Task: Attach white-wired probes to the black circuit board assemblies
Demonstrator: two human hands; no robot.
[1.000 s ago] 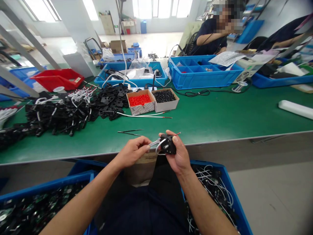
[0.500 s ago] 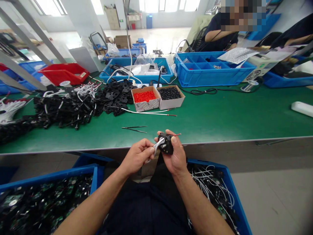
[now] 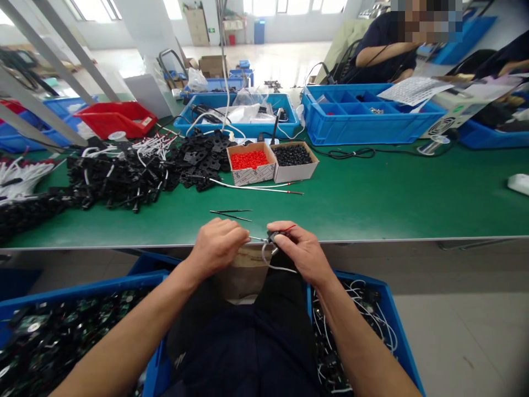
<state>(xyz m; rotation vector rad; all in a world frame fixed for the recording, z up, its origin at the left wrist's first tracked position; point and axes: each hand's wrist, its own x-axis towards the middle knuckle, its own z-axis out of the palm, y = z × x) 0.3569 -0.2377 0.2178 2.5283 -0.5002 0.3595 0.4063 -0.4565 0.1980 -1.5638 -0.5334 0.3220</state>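
Note:
My right hand [image 3: 303,251] is closed on a small black part [image 3: 273,237] at the table's front edge. A short red wire sticks out above its fingers, and a white cable [image 3: 281,269] loops below the part. To the left, the fingers of my left hand [image 3: 221,245] are pinched on the end of a thin white wire [image 3: 257,239] that runs to the black part. Black tweezers [image 3: 230,214] lie on the green table just beyond my hands. Two white cables [image 3: 260,188] rest farther back.
Boxes of red pieces [image 3: 250,160] and black pieces [image 3: 294,155] stand behind the cables. Black parts [image 3: 119,173] are heaped at left. Blue bins [image 3: 367,129] line the back. Crates flank my legs. A person [image 3: 380,49] sits across the table.
My left hand has moved left and up, drawing the wire out straight. My right hand has turned the black part, which now shows less, and the white cable hangs in a loop.

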